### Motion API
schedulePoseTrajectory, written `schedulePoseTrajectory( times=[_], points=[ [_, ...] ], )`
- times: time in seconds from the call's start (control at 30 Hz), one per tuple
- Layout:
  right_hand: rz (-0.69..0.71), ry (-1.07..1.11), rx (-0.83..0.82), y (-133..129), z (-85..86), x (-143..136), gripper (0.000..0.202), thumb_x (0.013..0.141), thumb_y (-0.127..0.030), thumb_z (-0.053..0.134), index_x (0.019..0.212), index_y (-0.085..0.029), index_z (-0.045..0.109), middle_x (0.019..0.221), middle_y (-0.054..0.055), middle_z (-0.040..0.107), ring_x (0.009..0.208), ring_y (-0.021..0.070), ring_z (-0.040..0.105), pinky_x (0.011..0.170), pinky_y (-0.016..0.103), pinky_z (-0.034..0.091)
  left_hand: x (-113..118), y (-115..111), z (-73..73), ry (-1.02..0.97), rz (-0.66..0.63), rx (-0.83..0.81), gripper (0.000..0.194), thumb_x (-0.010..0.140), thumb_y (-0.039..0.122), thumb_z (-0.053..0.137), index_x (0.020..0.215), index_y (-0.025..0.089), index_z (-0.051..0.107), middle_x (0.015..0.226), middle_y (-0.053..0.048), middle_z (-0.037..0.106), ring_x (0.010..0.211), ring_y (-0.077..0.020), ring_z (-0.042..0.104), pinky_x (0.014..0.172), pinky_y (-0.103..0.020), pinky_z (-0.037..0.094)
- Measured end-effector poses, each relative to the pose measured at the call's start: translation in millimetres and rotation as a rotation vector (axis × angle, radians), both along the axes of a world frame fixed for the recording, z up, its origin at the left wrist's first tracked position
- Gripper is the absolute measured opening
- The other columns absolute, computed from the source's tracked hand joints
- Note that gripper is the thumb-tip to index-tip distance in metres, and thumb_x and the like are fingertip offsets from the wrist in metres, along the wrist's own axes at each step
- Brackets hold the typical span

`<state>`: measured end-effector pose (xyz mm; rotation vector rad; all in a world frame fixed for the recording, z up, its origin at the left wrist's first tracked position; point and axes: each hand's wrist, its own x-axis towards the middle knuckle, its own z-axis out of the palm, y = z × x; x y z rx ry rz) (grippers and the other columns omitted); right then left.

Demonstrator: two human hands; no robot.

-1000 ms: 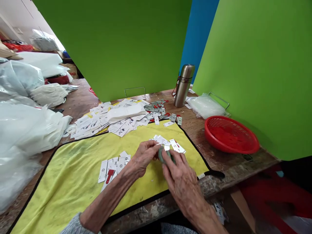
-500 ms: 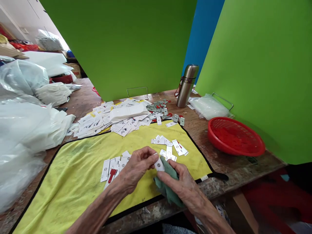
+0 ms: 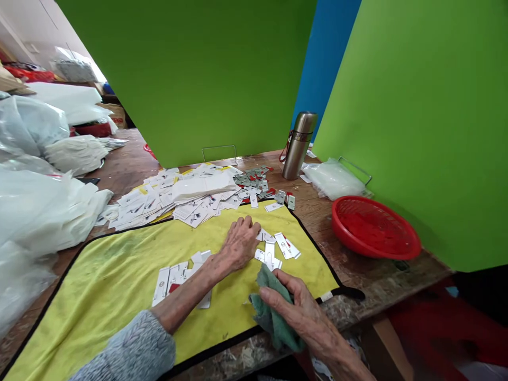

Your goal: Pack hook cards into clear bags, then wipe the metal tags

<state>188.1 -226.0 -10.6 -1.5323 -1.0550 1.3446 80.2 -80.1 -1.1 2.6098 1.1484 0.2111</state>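
Observation:
My left hand (image 3: 240, 242) reaches over the yellow cloth (image 3: 130, 264), its fingers bent down at the left edge of a small group of silver-white metal plates (image 3: 269, 254). The fingertips are hidden behind the knuckles, so whether they grip a plate does not show. Closed round a crumpled green rag (image 3: 273, 312), my right hand (image 3: 299, 307) stays at the cloth's front edge. A second group of similar plates (image 3: 161, 286) lies under and beside my left forearm, with a red piece (image 3: 173, 288) partly covered there.
Behind the cloth lie a heap of printed white cards (image 3: 146, 203) and a pile of metal plates with red parts (image 3: 257, 180). A steel flask (image 3: 298, 148), a clear plastic bag (image 3: 335, 179) and a red basket (image 3: 410, 248) stand right. Plastic bags (image 3: 32, 206) crowd the left. Green panels (image 3: 186, 79) rise behind.
My left hand has left the plate it held against the rag and moved up to the right-hand group of plates. The plate is gone from my right hand, which keeps the rag.

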Motion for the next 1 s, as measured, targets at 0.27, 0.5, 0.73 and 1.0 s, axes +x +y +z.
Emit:
schedulePoseTrajectory(
  times=[0.27, 0.5, 0.73, 1.0],
  points=[
    [0.018, 0.068, 0.083, 2.1, 5.4, 0.4, 0.024, 0.085, -0.043, 0.054, 0.094, -0.022, 0.058, 0.095, 0.001, 0.063, 0.091, 0.0178, 0.058, 0.078, 0.025, 0.046, -8.0, 7.7, 1.4, -0.142, 0.033, -0.091, 0.009, 0.078, 0.013, 0.050, 0.079, 0.018, 0.056, 0.084, -0.005, 0.058, 0.082, -0.0197, 0.054, 0.079, -0.035, 0.043],
    [-0.172, -0.313, 0.308, 24.6, 10.5, -3.5, 0.029, 0.089, -0.041, 0.050, 0.105, -0.020, 0.063, 0.096, 0.005, 0.066, 0.093, 0.0208, 0.059, 0.087, 0.033, 0.046, -34.3, -1.5, 16.9, -0.516, 0.197, -0.568, 0.019, 0.075, 0.035, 0.053, 0.068, 0.017, 0.054, 0.060, 0.003, 0.051, 0.055, -0.0108, 0.044, 0.053, -0.024, 0.036],
    [-0.110, -0.912, 0.613, 31.8, 1.9, -40.8, 0.038, 0.089, -0.016, 0.040, 0.119, -0.020, 0.062, 0.113, 0.015, 0.061, 0.104, 0.0287, 0.056, 0.082, 0.044, 0.051, -40.7, -18.1, 25.2, -0.821, 0.338, -0.859, 0.022, 0.063, 0.035, 0.063, 0.060, 0.017, 0.052, 0.051, 0.006, 0.048, 0.048, -0.0065, 0.039, 0.050, -0.021, 0.031],
    [-0.195, -0.093, 0.190, 22.3, 4.1, -20.7, 0.032, 0.087, -0.043, 0.050, 0.102, -0.018, 0.064, 0.084, 0.003, 0.063, 0.080, 0.0187, 0.057, 0.072, 0.028, 0.048, -50.8, -28.2, 19.0, -0.879, 0.354, -0.974, 0.032, 0.062, 0.046, 0.068, 0.065, 0.017, 0.054, 0.054, 0.003, 0.056, 0.050, -0.0080, 0.049, 0.054, -0.023, 0.036]
  ],
)
